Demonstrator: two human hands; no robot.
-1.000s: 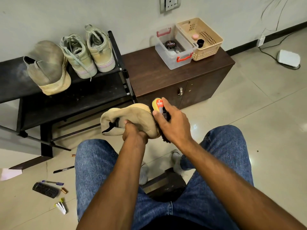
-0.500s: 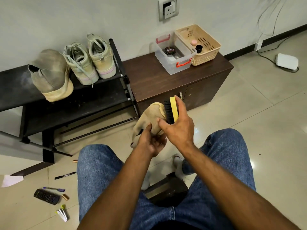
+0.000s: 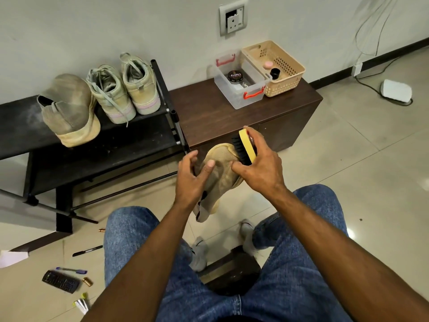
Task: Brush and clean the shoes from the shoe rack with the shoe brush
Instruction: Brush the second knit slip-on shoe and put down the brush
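The tan shoe (image 3: 220,173) hangs toe-up above the knees, between both hands. The shoe brush (image 3: 243,147) — gripped by the right hand (image 3: 260,168) — has its bristles at the toe. The left hand (image 3: 192,177) holds loosely, thumb pressed on, fingers spread; the shoe could slip under a stroke. Half a second ago those fingers were wrapped tighter around it.

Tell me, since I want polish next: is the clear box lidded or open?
Open: no lid on the clear box; the polish tin shows inside.
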